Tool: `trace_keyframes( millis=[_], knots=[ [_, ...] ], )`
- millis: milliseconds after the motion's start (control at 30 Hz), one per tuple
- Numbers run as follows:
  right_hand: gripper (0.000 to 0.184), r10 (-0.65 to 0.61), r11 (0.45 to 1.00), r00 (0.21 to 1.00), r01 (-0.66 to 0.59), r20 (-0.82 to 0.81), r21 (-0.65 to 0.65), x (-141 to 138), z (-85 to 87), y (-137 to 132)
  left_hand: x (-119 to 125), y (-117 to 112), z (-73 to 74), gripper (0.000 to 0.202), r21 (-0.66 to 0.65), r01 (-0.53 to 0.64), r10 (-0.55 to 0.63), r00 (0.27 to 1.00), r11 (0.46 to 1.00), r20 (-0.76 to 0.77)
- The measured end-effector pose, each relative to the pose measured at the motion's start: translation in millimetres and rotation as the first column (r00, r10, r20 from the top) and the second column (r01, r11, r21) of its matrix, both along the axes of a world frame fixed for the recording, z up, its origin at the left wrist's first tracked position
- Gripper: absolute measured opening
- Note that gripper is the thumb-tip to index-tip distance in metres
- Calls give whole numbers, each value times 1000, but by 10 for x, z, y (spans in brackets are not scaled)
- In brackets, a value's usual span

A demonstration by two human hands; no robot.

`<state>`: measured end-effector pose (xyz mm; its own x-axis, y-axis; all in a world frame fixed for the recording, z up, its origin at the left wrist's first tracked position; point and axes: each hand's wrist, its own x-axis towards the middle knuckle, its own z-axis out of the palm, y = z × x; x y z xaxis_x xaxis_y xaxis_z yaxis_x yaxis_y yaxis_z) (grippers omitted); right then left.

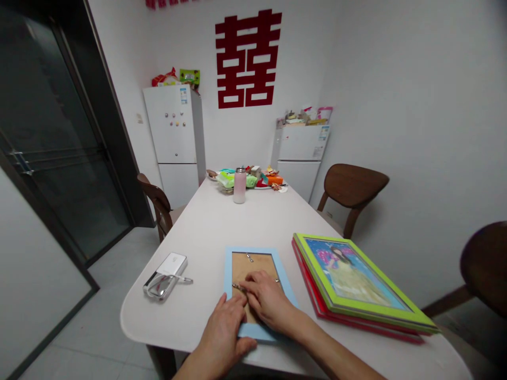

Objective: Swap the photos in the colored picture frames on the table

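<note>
A light blue picture frame (228,269) lies face down on the table, its brown backing board (257,264) showing. My left hand (224,327) holds the frame's lower left corner, fingers over the left side and thumb by the bottom edge. Across the backing reaches my right hand (269,301), its fingertips closed on a small metal clip (237,286) at the left inner edge. Another clip (249,257) sits at the top edge, and one more (277,280) is on the right. My hands cover the lower part of the board.
Stacked frames lie at right: a green picture frame (356,274) over a red one (312,285). A power bank with a cable (166,277) lies at left. Farther back stand a pink bottle (240,186) and a green package (225,179). Chairs (350,190) flank the table (198,227).
</note>
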<state>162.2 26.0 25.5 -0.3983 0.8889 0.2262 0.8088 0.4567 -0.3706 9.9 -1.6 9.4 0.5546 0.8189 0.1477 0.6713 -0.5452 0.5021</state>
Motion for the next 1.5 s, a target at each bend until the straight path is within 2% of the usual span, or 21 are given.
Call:
trace_keyframes(
  millis=[100, 267, 433, 533, 700, 1000, 1067, 1167, 1300, 1500],
  knots=[
    [27, -10, 1000, 997, 12, 80, -18, -86, -18, 107, 2, 5, 9, 47, -17, 11, -11, 1000, 1000, 4],
    [26, 8, 1000, 996, -8, 86, -1, -85, -48, 150, 2, 7, -15, 38, -18, 13, -12, 1000, 1000, 15],
    [22, -113, 994, 992, 112, 55, 19, -145, -104, 228, -6, 10, -20, 40, -22, 14, -14, 1000, 1000, 22],
    [22, -143, 990, 988, 142, 56, 19, -183, -117, 268, -7, 10, -5, 41, -24, 19, -18, 999, 1000, 32],
    [21, -116, 993, 990, 115, 75, 7, -182, -94, 280, -2, 13, 10, 52, -42, 35, -35, 999, 998, 10],
    [20, -53, 998, 992, 57, 112, -33, -176, -84, 305, 4, 9, 10, 43, -61, 22, -20, 999, 998, 37],
    [20, -91, 995, 991, 94, 100, -32, -135, -83, 358, -1, 8, -8, 39, -61, 21, -18, 999, 998, 48],
    [24, -228, 973, 971, 230, 78, -16, -41, -103, 511, -8, 6, -34, 36, -54, 19, -16, 998, 998, 58],
    [24, -407, 912, 912, 409, 58, -29, 49, -185, 759, -7, 5, -39, 45, -56, 19, -16, 999, 998, 51],
    [22, -547, 832, 836, 548, 30, -87, 44, -287, 960, -4, 6, -25, 50, -64, 17, -11, 997, 998, 82]
  ],
)
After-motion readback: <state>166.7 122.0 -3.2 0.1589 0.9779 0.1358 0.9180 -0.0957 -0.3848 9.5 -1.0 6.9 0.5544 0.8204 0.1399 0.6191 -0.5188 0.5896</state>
